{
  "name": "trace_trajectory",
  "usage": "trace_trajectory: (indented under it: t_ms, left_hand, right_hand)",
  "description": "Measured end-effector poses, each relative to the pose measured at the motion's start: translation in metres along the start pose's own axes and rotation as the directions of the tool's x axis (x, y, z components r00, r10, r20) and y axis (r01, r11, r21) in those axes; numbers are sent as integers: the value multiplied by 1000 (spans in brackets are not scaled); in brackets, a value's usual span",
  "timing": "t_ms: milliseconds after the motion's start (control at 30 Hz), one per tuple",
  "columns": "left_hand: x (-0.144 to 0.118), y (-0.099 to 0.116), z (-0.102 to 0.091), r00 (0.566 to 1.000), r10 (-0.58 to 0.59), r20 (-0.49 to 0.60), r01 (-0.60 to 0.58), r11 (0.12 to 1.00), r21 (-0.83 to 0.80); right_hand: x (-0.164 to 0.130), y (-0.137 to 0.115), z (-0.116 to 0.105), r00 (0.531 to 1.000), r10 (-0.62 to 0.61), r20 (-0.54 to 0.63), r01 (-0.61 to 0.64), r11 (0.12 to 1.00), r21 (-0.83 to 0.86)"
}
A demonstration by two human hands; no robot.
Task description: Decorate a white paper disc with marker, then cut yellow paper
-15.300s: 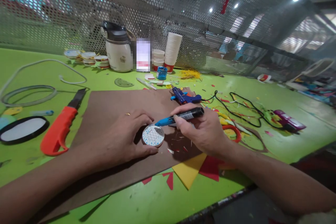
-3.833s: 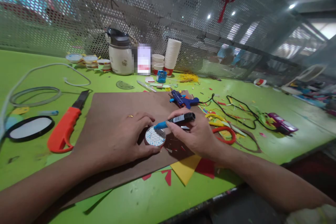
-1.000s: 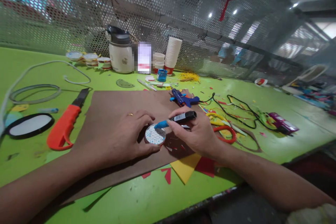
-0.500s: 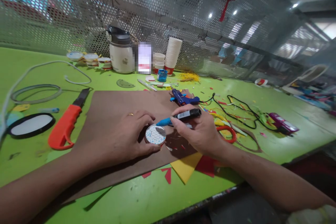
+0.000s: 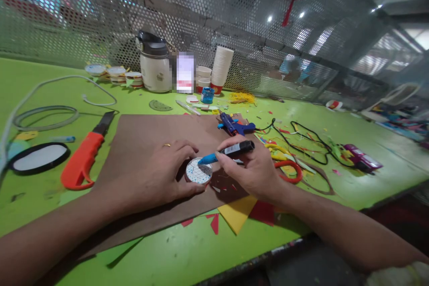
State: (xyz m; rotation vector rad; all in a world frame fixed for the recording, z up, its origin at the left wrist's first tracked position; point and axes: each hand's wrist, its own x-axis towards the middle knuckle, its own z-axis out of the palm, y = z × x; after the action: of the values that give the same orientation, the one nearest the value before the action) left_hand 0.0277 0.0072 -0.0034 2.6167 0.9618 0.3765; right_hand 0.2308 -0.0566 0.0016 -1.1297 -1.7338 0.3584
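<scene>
My left hand (image 5: 167,170) rests on a brown board (image 5: 144,136), its thumb and fingers curled round a small round white disc (image 5: 198,172). Blue dots and thin grid lines cover the disc's top, and its side looks reddish. In my right hand (image 5: 253,165) is a blue marker (image 5: 231,150) with a black end, gripped between thumb and fingers. The marker's tip is at the upper part of the disc's top; whether it touches cannot be made out. A shadow of the hand falls over part of the disc.
A blue glue gun (image 5: 234,126) lies behind my right hand, its black cord running right. Orange-handled scissors (image 5: 290,170) are beside my wrist. At left lies an orange-handled saw (image 5: 82,158). Behind stand a jug (image 5: 155,69), paper cups (image 5: 223,65) and a blue jar (image 5: 207,95).
The marker's tip has shifted slightly down on the disc, and my right hand has moved a little left with it. My left hand keeps its hold.
</scene>
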Motion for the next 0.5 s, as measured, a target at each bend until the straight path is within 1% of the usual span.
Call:
trace_trajectory:
  t_ms: [300,500]
  left_hand:
    - [-1,-2,-1,1000,-16,25,16,1000,7]
    - [1,-2,0,1000,-7,19,7,1000,-3]
  right_hand:
    - [-1,3,-1,997,22,73,-24,999,28]
    - [1,1,1,998,46,39,-45,999,-1]
